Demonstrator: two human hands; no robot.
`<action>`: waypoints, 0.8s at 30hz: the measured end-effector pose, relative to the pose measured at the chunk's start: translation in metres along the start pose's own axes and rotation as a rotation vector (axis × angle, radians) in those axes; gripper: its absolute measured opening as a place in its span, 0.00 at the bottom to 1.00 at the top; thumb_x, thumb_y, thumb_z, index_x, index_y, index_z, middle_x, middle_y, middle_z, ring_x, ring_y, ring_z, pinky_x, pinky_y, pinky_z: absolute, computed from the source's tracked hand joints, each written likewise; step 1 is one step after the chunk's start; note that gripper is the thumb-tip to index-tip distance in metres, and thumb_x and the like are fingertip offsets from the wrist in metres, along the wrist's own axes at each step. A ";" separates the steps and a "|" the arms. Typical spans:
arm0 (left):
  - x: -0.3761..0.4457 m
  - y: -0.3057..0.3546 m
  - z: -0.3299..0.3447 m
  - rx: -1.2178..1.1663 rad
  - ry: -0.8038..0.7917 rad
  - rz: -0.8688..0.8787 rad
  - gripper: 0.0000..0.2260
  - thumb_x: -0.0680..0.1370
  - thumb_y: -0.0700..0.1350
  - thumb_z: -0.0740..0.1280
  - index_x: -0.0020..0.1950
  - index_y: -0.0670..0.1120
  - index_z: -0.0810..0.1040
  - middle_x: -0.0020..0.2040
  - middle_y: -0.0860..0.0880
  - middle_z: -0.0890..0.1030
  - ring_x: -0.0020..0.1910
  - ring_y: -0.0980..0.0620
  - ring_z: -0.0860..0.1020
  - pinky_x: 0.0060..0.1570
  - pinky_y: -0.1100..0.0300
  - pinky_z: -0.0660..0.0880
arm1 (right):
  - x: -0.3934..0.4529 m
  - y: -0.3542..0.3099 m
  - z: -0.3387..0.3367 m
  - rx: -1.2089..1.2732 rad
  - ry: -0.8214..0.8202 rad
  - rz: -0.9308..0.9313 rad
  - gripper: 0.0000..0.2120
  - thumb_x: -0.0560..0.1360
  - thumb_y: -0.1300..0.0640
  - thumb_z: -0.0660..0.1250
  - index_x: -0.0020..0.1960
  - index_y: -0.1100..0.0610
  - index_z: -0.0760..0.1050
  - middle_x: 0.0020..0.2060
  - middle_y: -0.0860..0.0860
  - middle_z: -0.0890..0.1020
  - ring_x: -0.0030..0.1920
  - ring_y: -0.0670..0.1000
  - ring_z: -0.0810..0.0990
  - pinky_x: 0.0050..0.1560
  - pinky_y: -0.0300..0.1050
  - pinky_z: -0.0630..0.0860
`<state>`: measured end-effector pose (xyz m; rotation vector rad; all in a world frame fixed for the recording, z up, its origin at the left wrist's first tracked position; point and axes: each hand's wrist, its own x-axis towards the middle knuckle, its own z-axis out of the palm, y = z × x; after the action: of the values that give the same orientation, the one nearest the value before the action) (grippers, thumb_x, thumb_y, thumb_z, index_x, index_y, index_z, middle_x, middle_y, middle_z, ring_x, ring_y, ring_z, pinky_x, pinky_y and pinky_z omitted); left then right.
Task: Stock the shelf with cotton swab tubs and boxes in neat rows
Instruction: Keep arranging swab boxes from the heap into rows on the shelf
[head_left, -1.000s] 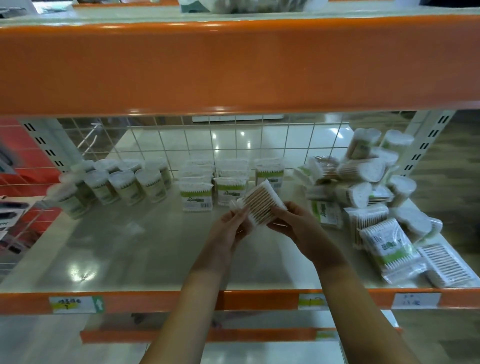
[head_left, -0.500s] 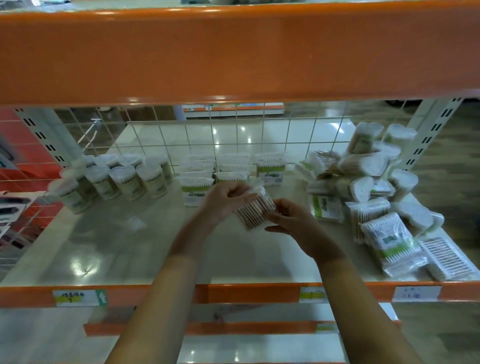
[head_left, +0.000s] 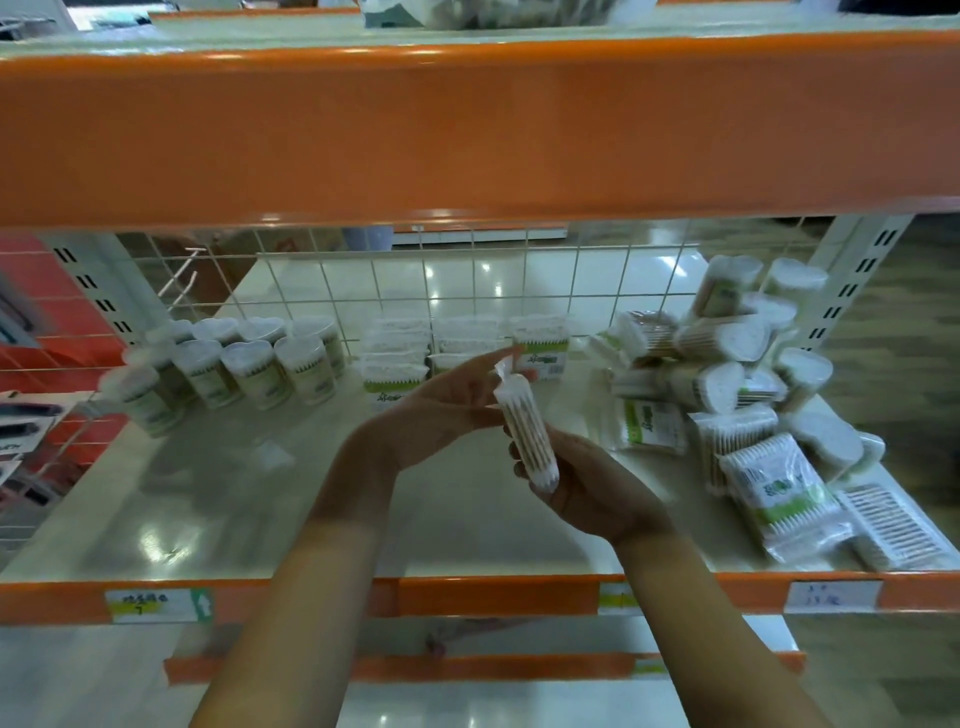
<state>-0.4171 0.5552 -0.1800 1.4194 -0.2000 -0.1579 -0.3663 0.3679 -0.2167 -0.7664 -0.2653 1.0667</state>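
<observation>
we see both hands over the shelf (head_left: 218, 499): right hand (head_left: 587, 488) grips the swab pack (head_left: 524, 431) from below, left hand (head_left: 441, 405) pinches its top, tubs (head_left: 249, 369) lined up at left.

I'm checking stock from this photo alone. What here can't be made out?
- Head view: price labels on the shelf's front rail, writing too small and blurred.
- Box rows: the left hand covers the middle front.
- Swab pack: the right hand hides its lower end.
- Upper shelf goods: cut off by the top edge.
</observation>
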 end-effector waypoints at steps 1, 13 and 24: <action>0.001 0.004 -0.001 0.034 -0.029 -0.024 0.27 0.73 0.35 0.69 0.70 0.48 0.65 0.61 0.51 0.79 0.64 0.51 0.75 0.59 0.55 0.74 | 0.000 0.002 0.000 0.026 -0.018 0.020 0.16 0.66 0.53 0.76 0.48 0.64 0.82 0.38 0.57 0.83 0.36 0.50 0.83 0.32 0.37 0.79; 0.020 0.026 -0.010 0.497 0.212 -0.148 0.12 0.72 0.37 0.71 0.51 0.51 0.76 0.51 0.48 0.81 0.52 0.48 0.81 0.51 0.57 0.79 | -0.010 -0.017 -0.023 -0.412 0.202 -0.080 0.11 0.78 0.56 0.62 0.58 0.60 0.75 0.54 0.59 0.81 0.51 0.54 0.82 0.52 0.44 0.80; 0.056 0.028 0.012 1.182 0.277 -0.169 0.16 0.74 0.46 0.70 0.60 0.46 0.74 0.54 0.52 0.75 0.49 0.54 0.74 0.46 0.61 0.69 | -0.013 -0.020 -0.046 -1.461 0.607 -0.186 0.10 0.77 0.58 0.64 0.58 0.58 0.76 0.50 0.52 0.81 0.48 0.49 0.79 0.50 0.44 0.77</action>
<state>-0.3659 0.5352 -0.1485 2.6131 0.0921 0.0445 -0.3344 0.3316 -0.2341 -2.2539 -0.5754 0.2617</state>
